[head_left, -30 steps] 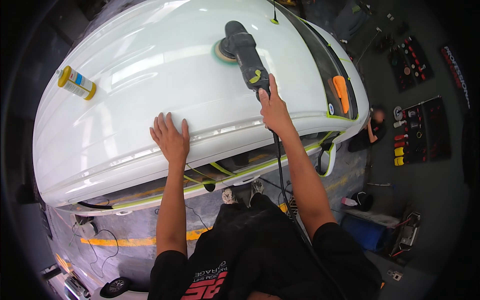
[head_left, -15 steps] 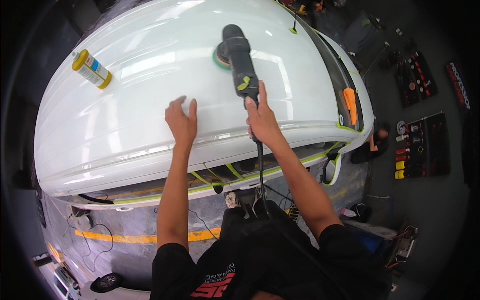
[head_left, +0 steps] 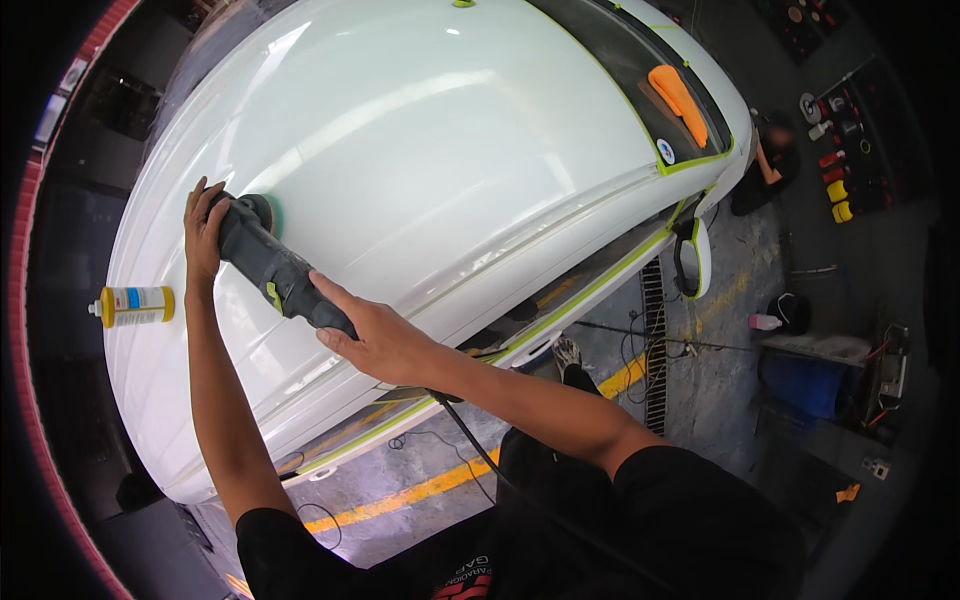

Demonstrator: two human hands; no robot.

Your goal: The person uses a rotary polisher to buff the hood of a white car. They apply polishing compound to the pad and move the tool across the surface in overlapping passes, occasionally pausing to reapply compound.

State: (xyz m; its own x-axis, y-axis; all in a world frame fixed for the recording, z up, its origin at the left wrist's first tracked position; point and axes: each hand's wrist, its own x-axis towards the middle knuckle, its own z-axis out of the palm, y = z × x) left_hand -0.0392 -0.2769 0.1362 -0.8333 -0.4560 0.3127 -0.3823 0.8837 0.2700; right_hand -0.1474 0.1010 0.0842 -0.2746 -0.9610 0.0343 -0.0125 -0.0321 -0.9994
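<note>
Polisher [head_left: 265, 262]: dark grey, toward the left edge of the white car roof [head_left: 430, 170]; rests on the paint by a teal-rimmed pad [head_left: 276, 215]. Left hand [head_left: 203, 235]: cups the polisher's head, fingers close together and bent over it. Right hand [head_left: 375, 340]: wraps the rear grip, index finger straight along the body. Bottle [head_left: 140, 305], white and yellow: near the roof's left edge. Cloth [head_left: 680, 105], orange: on the windshield [head_left: 612, 58], near its lower corner. Cord [head_left: 462, 425], black: hangs below the roof's near edge.
</note>
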